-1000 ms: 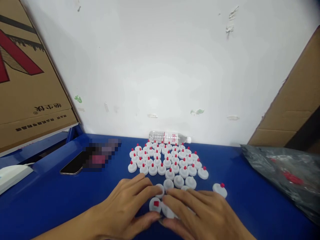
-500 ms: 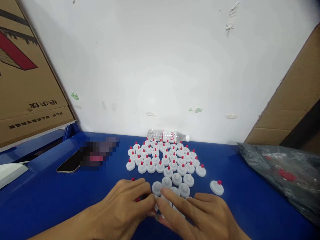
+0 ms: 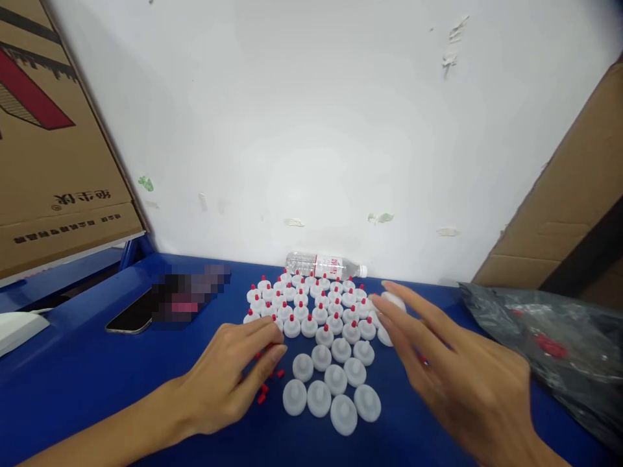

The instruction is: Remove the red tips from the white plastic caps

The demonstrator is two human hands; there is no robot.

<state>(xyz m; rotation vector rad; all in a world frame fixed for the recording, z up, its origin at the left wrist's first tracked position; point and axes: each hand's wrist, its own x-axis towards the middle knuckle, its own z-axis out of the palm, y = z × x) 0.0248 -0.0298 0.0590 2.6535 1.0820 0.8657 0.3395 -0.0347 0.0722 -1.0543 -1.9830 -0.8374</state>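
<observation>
My right hand (image 3: 452,363) is raised at the right of the rows, slightly blurred, with a white round cap (image 3: 393,300) between its fingertips. Whether that cap bears a red tip is hidden. My left hand (image 3: 238,370) is curled low over the table, thumb and fingers close together; what they hold, if anything, is hidden. Beside and beneath it lie several small red tips (image 3: 263,392). White caps with red tips (image 3: 292,325) stand upright in packed rows. Nearer me are several white caps without tips (image 3: 318,397), nozzles up.
A clear plastic bottle (image 3: 321,265) lies against the white wall (image 3: 311,130). At left are a phone (image 3: 131,314), a white object (image 3: 19,331) and a printed carton (image 3: 58,162). A grey plastic bag (image 3: 525,337) with red pieces lies at right by brown cardboard (image 3: 549,207).
My right hand has moved away from my left, up and to the right, with a white cap. My left hand has shifted slightly left and up, exposing front caps and red tips.
</observation>
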